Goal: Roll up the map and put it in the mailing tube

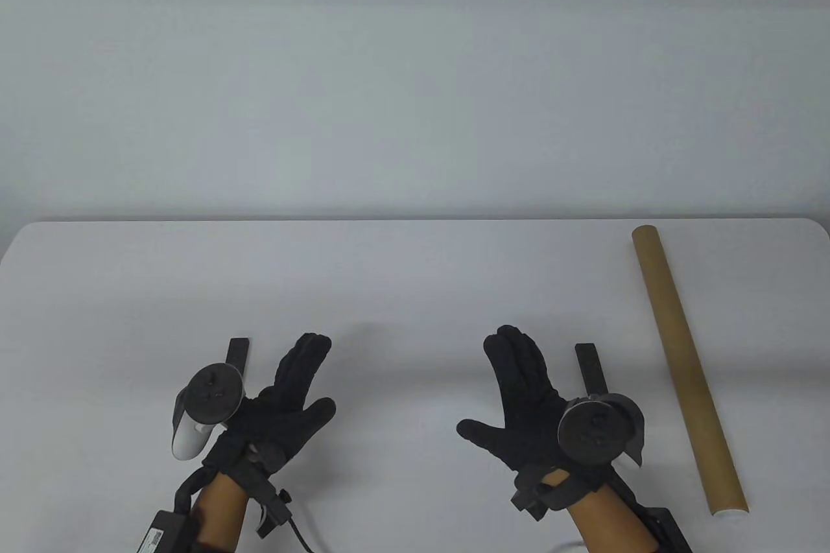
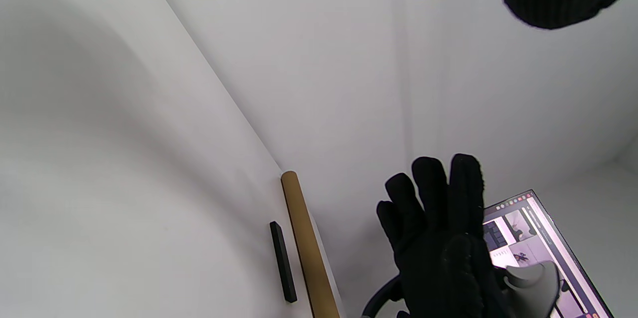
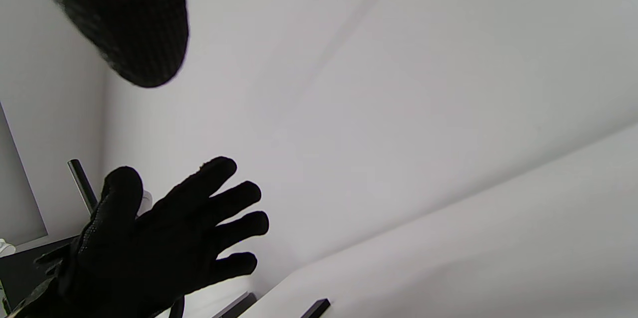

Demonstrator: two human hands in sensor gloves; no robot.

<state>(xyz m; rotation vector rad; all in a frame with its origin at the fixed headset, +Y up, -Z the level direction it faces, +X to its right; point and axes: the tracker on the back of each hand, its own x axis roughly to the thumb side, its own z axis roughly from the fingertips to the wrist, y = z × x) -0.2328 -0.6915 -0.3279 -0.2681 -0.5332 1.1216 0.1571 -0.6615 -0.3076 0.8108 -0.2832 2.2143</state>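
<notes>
Both hands hover empty over the table (image 1: pixel 415 294), left hand (image 1: pixel 279 404) and right hand (image 1: pixel 525 410) with fingers spread; mailing tube (image 1: pixel 687 365) lies at 3 o'clock. Left wrist view: tube near the table edge, so a nudge might roll it off. Right wrist view: no map visible anywhere

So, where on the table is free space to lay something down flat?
The widest bare patch is the table surface beyond both hands, from the left edge across to the cardboard tube. A smaller gap lies between the left hand and the right hand. The right side is crowded: the tube lies there, with a black bar beside it.
</notes>
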